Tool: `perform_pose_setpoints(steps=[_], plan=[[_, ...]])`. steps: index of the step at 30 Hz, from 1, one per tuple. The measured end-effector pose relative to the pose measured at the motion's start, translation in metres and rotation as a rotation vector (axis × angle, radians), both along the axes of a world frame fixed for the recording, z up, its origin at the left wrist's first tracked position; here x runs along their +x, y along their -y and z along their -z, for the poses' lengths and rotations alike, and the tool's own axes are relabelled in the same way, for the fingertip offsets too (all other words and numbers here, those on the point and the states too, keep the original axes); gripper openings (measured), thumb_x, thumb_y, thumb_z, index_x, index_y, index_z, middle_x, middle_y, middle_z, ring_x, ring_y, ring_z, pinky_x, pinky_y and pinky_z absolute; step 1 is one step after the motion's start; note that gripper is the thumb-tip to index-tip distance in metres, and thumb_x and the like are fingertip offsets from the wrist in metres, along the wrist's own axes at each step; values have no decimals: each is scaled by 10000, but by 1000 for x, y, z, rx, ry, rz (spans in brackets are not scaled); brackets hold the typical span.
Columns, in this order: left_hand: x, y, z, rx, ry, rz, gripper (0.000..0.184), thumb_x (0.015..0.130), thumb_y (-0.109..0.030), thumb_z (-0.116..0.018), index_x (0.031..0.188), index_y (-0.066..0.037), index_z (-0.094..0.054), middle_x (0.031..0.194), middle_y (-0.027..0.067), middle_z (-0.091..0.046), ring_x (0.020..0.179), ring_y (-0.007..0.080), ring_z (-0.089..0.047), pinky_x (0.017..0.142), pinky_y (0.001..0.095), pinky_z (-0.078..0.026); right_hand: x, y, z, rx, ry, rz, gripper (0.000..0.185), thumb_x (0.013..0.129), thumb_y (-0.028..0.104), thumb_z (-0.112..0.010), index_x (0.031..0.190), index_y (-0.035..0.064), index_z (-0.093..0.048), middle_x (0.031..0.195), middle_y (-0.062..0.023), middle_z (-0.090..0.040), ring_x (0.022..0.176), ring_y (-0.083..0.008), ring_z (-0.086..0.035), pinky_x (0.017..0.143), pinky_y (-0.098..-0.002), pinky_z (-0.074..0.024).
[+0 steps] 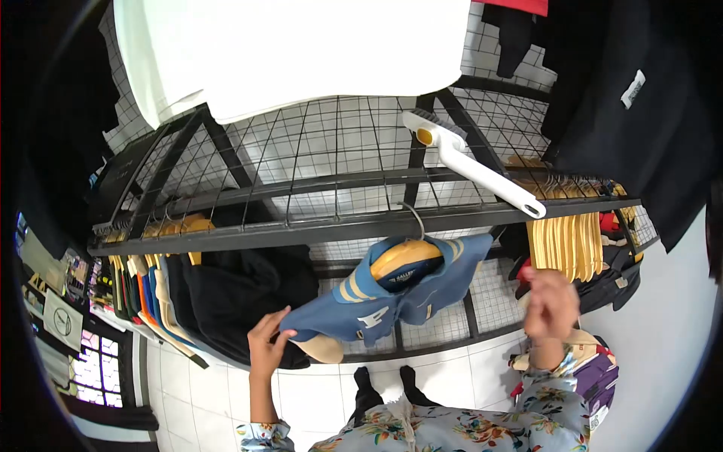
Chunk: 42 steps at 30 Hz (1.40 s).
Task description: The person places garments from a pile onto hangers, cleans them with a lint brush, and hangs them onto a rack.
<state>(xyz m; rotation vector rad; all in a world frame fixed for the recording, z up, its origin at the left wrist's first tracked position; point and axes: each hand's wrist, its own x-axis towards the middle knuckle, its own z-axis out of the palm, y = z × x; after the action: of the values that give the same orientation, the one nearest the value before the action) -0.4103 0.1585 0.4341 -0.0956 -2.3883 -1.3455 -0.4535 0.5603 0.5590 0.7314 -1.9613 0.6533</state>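
A blue varsity jacket (361, 313) with cream stripes and a letter patch hangs in front of me. Its wooden hanger (403, 258) hooks over the black rack's front bar. At the jacket's left shoulder, the fingers of my left hand (267, 343) pinch the fabric. My right hand (551, 305) is raised to the right of the jacket, apart from it and near the bare wooden hangers (566, 245). That hand is blurred, so its finger pose is unclear. A white-handled brush (482, 173) lies on the wire mesh shelf above the jacket.
Several garments (162, 294) hang on the left, beside dark clothing (260, 301). A large white cloth (301, 53) hangs overhead, and a black garment (640, 113) is at upper right. Clothes and a purple bag-like item (599, 380) sit low on the right, above the tiled floor (301, 399).
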Motion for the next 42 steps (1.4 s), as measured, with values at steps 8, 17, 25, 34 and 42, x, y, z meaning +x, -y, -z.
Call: perform_pose_setpoints(steps=[8, 17, 25, 34, 42], plan=[[10, 23, 7, -225, 109, 220, 194, 695, -97, -662, 832, 28, -605, 645, 147, -574, 549, 243, -562, 560, 245, -442, -25, 55, -102, 299, 107, 255, 235, 688, 111, -645, 875, 1, -552, 848, -129, -554, 811, -283, -530, 649, -322, -441], [0, 24, 5, -218, -161, 307, 271, 681, -124, -680, 886, 22, -580, 701, 161, -590, 633, 313, -594, 592, 285, -455, -55, 57, -89, 364, 205, 336, 214, 741, 82, -581, 924, 43, -477, 708, -136, -522, 676, -334, -519, 582, -384, -429], [30, 13, 34, -214, 111, 361, 315, 723, -187, -664, 955, -2, -558, 758, 187, -598, 659, 335, -587, 596, 321, -462, 62, 71, 10, -758, 338, -103, 161, 872, 167, -454, 882, 6, -459, 558, -59, -508, 445, -158, -508, 400, -259, -375], [79, -10, 33, 40, 141, 333, 299, 776, -153, -603, 988, 45, -527, 743, 182, -604, 653, 231, -614, 593, 287, -451, 150, 211, 190, -1515, 1210, -789, 563, 815, 560, -432, 673, 16, -471, 397, -58, -409, 314, -153, -430, 308, -275, -344], [112, -14, 48, 97, 262, 374, 252, 825, -158, -565, 944, 61, -530, 792, 106, -616, 719, 118, -551, 639, 263, -436, 189, 228, 349, -1209, 1211, 220, 479, 865, 498, -396, 667, 62, -406, 413, -14, -341, 298, -124, -354, 291, -242, -276]])
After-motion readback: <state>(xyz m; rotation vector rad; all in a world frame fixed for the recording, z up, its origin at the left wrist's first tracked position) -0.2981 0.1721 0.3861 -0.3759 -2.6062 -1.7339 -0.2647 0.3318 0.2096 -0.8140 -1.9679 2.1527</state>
